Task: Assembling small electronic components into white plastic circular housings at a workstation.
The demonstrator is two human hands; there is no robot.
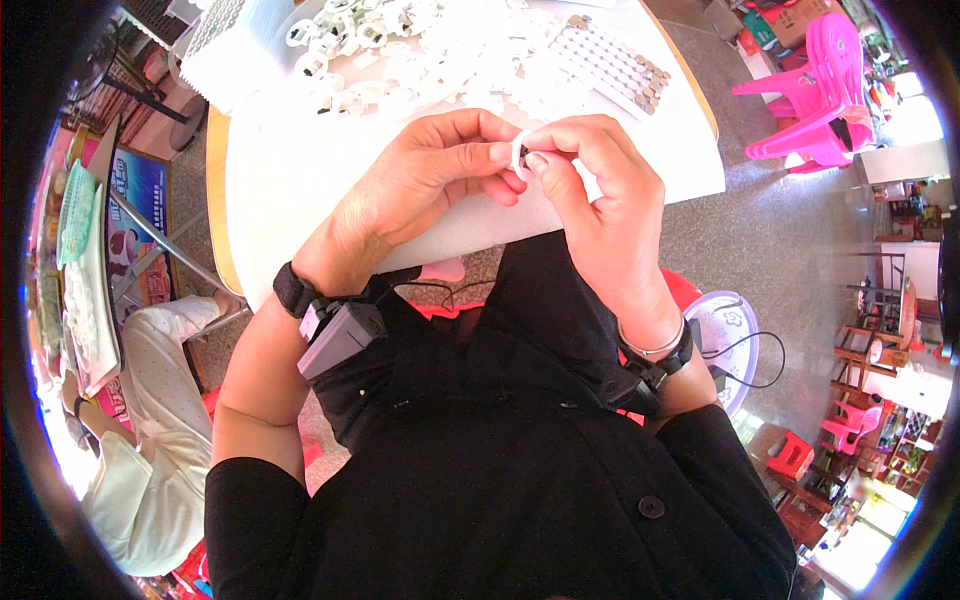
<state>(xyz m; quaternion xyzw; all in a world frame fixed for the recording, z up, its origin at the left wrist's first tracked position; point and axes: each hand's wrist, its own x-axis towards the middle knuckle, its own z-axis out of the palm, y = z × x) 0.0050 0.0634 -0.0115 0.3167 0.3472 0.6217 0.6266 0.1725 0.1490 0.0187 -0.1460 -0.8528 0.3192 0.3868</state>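
Observation:
A small white plastic ring-like part [519,150], with something dark at its middle, is pinched between my two hands above the near part of the white-covered table [290,180]. My left hand [435,165] grips its left side with thumb and fingers closed. From the right, my right hand [605,190] has its thumb and forefinger pressed on the same part. Beyond the hands lies a loose pile of similar white parts [345,45], some with dark insides. To its right is a white grid tray [605,65] with several small round metal-coloured pieces along its edge.
A stack of white ridged trays [235,55] rises at the table's far left. On the left sits another person in pale clothes [160,420] beside a green basket [78,212]. Pink plastic chairs [830,95] stand far right; a pale basin [730,345] is near my right forearm.

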